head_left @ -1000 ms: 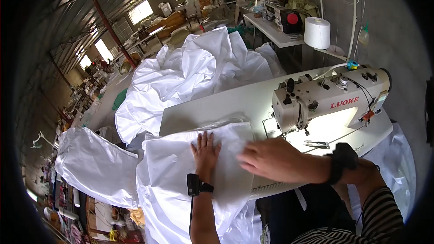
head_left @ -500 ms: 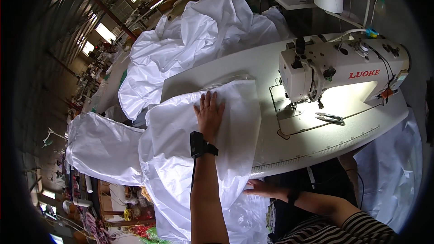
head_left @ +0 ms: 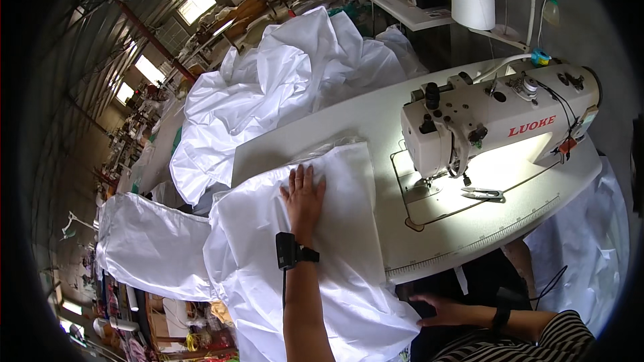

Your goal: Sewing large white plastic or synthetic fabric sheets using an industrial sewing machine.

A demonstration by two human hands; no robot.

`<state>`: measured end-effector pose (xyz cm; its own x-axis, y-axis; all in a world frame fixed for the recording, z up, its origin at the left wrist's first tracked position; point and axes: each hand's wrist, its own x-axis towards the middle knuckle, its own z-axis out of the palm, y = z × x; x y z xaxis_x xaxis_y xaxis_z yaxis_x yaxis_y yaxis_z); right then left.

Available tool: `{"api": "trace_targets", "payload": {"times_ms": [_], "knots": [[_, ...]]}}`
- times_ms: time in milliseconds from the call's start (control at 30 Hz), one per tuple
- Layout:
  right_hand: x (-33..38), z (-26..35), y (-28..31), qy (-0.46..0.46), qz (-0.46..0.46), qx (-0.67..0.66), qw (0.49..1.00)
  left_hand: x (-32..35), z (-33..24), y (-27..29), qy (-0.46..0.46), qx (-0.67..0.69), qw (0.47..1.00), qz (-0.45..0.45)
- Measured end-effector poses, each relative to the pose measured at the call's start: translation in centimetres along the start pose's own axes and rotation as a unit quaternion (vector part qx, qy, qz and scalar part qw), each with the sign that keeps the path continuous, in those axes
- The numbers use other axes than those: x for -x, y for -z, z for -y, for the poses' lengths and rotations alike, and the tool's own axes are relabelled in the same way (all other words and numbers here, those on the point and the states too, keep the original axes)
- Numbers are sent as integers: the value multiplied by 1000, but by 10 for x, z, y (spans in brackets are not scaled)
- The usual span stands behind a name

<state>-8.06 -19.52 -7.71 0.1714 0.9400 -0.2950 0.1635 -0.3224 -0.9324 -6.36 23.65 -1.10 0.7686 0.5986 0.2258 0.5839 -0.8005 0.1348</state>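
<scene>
Pressing hand: left hand point(head_left: 303, 194), fingers spread flat on white fabric point(head_left: 349, 228) at bench point(head_left: 376, 121) front edge.
Right hand point(head_left: 439, 310): open, gripping nothing, below bench edge.

My right hand point(head_left: 439, 308) is no longer up on the table point(head_left: 376, 121). A second ago it lay flat on the white fabric point(head_left: 349, 228) just to the right of my left hand point(head_left: 303, 196); half a second ago it had already dropped below the near edge, and now it sits low at the near right, fingers spread against the part of the fabric that hangs off the table. My left hand now lies alone on the cloth. The stretch of fabric on the table looks flatter and squarer than it did a second ago, its right edge showing as a straight line where my right hand used to cover it.
</scene>
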Motion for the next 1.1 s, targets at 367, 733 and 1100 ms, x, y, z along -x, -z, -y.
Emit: {"api": "trace_targets", "payload": {"times_ms": [367,733,1100], "knots": [[75,19,-4,-99,4,-173,980,87,-79,23,-37,-17,998,49],[77,-24,16,-124,86,-244,958,56,-133,18,-168,136,975,-49],[28,-2,-4,203,68,-112,970,90,-120,74,-126,563,801,-161]]}}
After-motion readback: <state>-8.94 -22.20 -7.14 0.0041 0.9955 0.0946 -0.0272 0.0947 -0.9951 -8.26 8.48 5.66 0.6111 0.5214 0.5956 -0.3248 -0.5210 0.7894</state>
